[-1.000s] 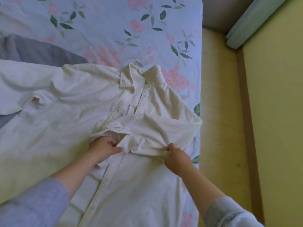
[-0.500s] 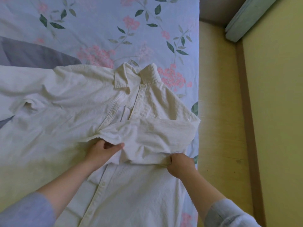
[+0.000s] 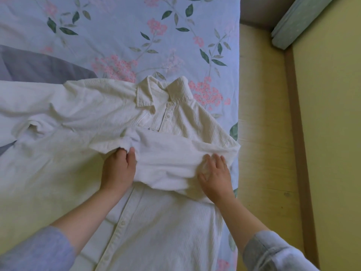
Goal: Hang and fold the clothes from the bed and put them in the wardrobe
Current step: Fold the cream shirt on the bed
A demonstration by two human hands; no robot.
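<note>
A white collared button shirt (image 3: 164,222) lies front-up on the floral bed sheet (image 3: 136,36), collar pointing away from me. Its right sleeve (image 3: 172,159) is folded across the chest. My left hand (image 3: 119,169) holds the sleeve's cuff end, fingers tucked under the cloth and thumb on top. My right hand (image 3: 214,173) lies flat on the sleeve near the shirt's right edge, fingers spread and straight. The other sleeve (image 3: 39,114) stretches out to the left.
A grey-purple garment (image 3: 39,69) lies under the shirt at the upper left. The bed's right edge runs along a tan floor strip (image 3: 261,133). A yellow wall (image 3: 332,133) stands at the right, with a pale green folded item (image 3: 297,20) in the top corner.
My right hand has let go of the sleeve's edge and now lies flat on it. The sleeve has been laid lower and smoother across the chest. My left hand keeps its hold.
</note>
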